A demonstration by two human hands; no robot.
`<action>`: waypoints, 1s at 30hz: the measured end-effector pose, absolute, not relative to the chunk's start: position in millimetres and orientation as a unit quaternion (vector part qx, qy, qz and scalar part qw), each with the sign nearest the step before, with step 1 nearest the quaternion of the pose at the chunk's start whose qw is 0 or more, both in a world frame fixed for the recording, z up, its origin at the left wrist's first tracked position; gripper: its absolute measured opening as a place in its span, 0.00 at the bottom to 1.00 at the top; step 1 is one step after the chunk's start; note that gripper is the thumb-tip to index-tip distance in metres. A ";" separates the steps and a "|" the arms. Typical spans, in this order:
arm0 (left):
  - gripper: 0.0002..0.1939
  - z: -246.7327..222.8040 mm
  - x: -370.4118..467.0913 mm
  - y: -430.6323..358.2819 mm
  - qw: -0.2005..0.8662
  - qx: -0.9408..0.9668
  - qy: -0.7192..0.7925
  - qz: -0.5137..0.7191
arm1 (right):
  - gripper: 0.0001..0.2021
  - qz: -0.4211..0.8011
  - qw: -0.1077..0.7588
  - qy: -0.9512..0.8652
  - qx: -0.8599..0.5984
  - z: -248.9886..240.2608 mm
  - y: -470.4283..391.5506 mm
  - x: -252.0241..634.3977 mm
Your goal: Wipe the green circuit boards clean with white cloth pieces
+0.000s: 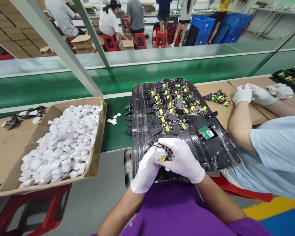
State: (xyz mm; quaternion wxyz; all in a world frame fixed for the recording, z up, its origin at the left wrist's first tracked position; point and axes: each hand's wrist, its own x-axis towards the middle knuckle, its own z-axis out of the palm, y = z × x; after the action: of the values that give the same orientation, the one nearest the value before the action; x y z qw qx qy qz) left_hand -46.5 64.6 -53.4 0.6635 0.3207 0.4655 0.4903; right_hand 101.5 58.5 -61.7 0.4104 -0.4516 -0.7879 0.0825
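Observation:
Both my hands wear white gloves and meet over the near part of a black board (142, 131). Between them is a small circuit board (163, 157) with a yellow component and dark parts. My left hand (148, 167) is closed round its left side, and my right hand (183, 157) grips it from the right; the fingers cover much of it. Beyond my hands lie several similar circuit boards (167, 111) with black plates and yellow parts. One green circuit board (206, 132) lies apart, to the right of my hands.
At left stands a cardboard tray (98, 147) heaped with white pieces (61, 141). Several small white discs (113, 120) lie on the green bench. At right a co-worker's gloved hands (250, 94) work over cardboard. A metal post (61, 49) rises at the bench's far edge.

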 end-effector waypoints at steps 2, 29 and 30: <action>0.16 -54.3 -45.8 62.9 0.695 0.331 0.437 0.466 | 0.25 0.052 0.407 -0.793 -0.450 -60.3 58.6 99.9; 0.23 -36.8 -36.1 60.5 0.696 0.388 0.452 0.400 | 0.28 0.187 0.472 -0.733 -0.452 -59.1 60.3 101.0; 0.23 -35.8 -35.1 61.1 0.703 0.380 0.451 0.398 | 0.29 0.197 0.472 -0.730 -0.454 -58.2 59.9 100.6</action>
State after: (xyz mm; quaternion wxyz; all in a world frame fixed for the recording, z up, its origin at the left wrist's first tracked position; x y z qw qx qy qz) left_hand -35.1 61.1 -35.8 0.7028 0.3796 0.4514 0.3979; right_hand 100.6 59.9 -58.2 0.4716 -0.4538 -0.7301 0.1966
